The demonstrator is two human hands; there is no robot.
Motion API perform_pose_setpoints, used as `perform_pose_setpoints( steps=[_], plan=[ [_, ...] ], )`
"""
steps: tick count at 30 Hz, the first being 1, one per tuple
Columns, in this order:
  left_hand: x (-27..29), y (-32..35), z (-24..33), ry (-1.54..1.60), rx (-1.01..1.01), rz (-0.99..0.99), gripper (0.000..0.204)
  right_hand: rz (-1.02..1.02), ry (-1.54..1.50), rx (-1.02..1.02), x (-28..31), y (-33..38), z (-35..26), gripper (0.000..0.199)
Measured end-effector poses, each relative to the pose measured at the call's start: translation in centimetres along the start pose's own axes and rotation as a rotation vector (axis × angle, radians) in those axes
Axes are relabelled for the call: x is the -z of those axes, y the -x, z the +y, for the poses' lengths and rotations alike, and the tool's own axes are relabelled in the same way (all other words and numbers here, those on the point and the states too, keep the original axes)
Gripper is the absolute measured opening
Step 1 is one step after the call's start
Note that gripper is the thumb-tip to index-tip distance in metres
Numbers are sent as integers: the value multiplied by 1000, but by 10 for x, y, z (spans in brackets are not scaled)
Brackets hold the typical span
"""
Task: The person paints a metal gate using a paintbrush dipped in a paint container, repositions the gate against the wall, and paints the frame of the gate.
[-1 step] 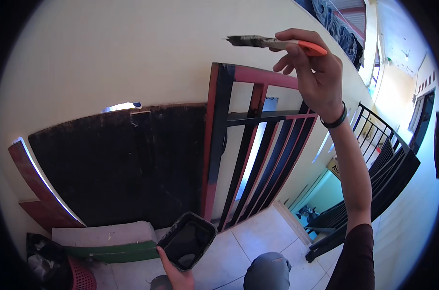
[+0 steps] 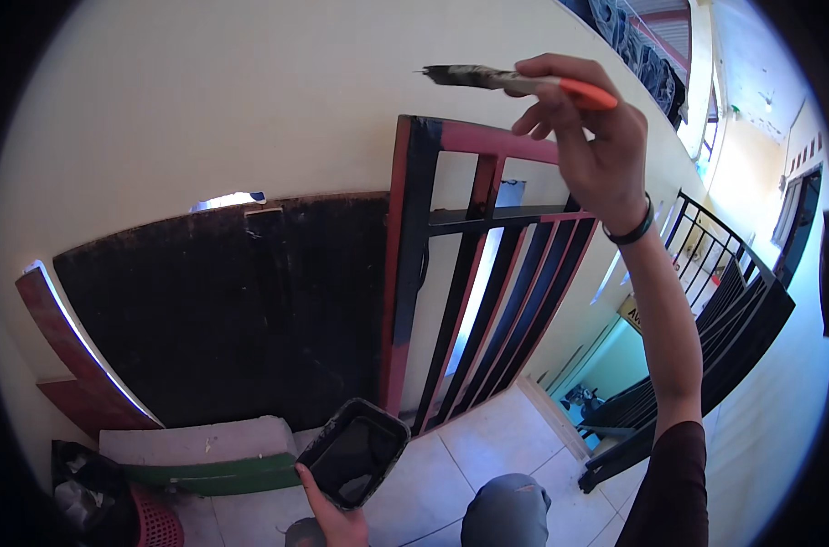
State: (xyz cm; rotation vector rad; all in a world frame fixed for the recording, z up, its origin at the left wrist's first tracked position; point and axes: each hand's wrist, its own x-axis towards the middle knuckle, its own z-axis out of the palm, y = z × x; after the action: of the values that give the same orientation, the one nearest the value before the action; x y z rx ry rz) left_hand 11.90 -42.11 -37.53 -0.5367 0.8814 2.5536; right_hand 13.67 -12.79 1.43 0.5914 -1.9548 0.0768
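My right hand (image 2: pixel 601 155) is raised high at the upper right, fingers closed round the orange handle of a paintbrush (image 2: pixel 474 78). Dark paint coats its bristles, which point left, apart from any surface. Low in the view, my left hand (image 2: pixel 334 521) holds a black rectangular tray (image 2: pixel 355 456), thumb on its rim; a pool of dark paint lies inside. Between the hands stands a slatted gate-like frame (image 2: pixel 416 182), partly painted black over pinkish red. Its top rail is still red in places, and my right hand hides part of it.
A large dark board (image 2: pixel 232 319) leans on the cream wall (image 2: pixel 296 100) left of the frame. Below it lie a white-and-green foam block (image 2: pixel 205 447) and a pink basket (image 2: pixel 156 524) with a black bag (image 2: pixel 82 483). Black railings (image 2: pixel 743 319) stand at right, beside a stairwell.
My right hand and the paintbrush have shifted very slightly left. The tray in my left hand looks unmoved.
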Motion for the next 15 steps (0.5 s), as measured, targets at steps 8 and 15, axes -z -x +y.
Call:
perform_pose_setpoints(
  steps=[8,15],
  plan=[
    [8,-8,-6,22,-67,-79,73,-254,394,543,-26,62,-26,41],
    [-1,-2,-5,-18,-7,53,74,-78,339,501,-16,27,-16,29]
  ],
)
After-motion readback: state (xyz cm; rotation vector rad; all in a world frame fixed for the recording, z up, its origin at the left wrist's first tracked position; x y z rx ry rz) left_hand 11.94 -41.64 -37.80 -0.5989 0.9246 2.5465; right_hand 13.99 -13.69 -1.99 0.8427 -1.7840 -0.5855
